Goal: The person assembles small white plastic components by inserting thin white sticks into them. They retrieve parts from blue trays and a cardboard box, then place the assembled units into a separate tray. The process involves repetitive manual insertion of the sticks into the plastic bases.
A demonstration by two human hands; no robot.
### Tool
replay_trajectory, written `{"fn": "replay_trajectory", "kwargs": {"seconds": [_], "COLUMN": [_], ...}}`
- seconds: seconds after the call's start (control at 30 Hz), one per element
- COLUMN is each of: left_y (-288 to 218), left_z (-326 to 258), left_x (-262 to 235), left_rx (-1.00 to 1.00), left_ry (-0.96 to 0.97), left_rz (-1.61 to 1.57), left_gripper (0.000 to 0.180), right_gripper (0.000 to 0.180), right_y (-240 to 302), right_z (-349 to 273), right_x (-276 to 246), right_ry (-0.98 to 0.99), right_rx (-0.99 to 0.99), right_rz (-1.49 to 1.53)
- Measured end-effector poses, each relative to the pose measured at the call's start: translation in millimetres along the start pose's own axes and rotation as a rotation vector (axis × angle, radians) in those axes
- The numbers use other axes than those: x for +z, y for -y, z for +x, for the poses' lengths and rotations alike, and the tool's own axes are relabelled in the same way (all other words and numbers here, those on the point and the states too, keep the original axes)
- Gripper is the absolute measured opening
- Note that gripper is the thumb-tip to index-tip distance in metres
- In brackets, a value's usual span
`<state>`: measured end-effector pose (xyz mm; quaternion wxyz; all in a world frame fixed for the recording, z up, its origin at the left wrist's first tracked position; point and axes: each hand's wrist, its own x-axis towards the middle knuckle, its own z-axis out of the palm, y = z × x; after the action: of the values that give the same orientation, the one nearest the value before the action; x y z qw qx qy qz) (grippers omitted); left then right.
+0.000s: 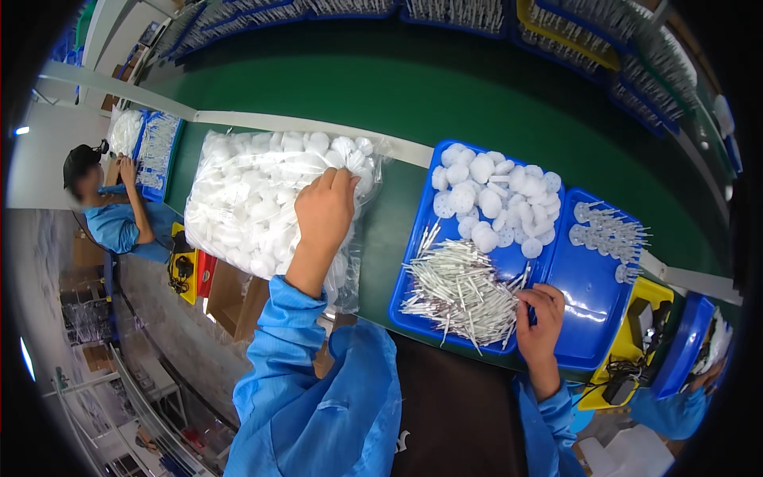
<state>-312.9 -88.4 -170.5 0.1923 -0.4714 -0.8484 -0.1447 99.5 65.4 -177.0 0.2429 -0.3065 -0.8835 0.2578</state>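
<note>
My left hand (326, 211) is closed on the right part of a clear plastic bag (254, 199) full of white round discs. My right hand (542, 322) has its fingers curled at the right edge of a heap of thin white sticks (461, 294); what its fingertips hold, if anything, cannot be made out. The sticks lie in the near half of a blue tray (397, 298). In the far half of that tray is a pile of loose white discs (497, 195) with small holes.
A second blue tray (584, 322) on the right carries disc-and-stick pieces (608, 238) in rows. Beside it is a yellow bin (660, 294) with black cables. Filled trays (453, 16) line the far side of the green table (342, 75). A co-worker (115, 215) works at far left.
</note>
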Motion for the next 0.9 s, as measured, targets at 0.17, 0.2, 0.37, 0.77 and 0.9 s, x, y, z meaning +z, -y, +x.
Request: {"fn": "replay_trajectory", "kwargs": {"seconds": [0.17,0.2,0.37,0.77,0.9], "left_y": [-10.5,-16.1,-38.7,-148.2,-164.5], "left_z": [-1.9,-4.5,-19.8,6.3,17.9], "left_x": [-6.8,-7.4,-5.4,-34.8,-15.6], "left_rx": [0.046,0.067,0.051,0.449,0.528], "left_ry": [0.000,-0.009,-0.004,0.257,0.347], "left_rz": [-0.043,-0.071,-0.104,-0.394,-0.304], "left_gripper": [0.016,0.016,0.012,0.039,0.041], "right_gripper": [0.023,0.023,0.021,0.015,0.017], "right_y": [1.6,2.6,5.6,28.2,28.3], "right_z": [-4.2,-7.0,-2.8,41.5,35.0], "right_x": [2.8,2.3,-3.4,-6.9,-0.2], "right_ry": [-0.029,-0.034,-0.013,0.030,0.036], "right_rx": [0.019,0.022,-0.002,-0.067,-0.116], "right_rz": [0.017,0.004,0.000,-0.537,-0.393]}}
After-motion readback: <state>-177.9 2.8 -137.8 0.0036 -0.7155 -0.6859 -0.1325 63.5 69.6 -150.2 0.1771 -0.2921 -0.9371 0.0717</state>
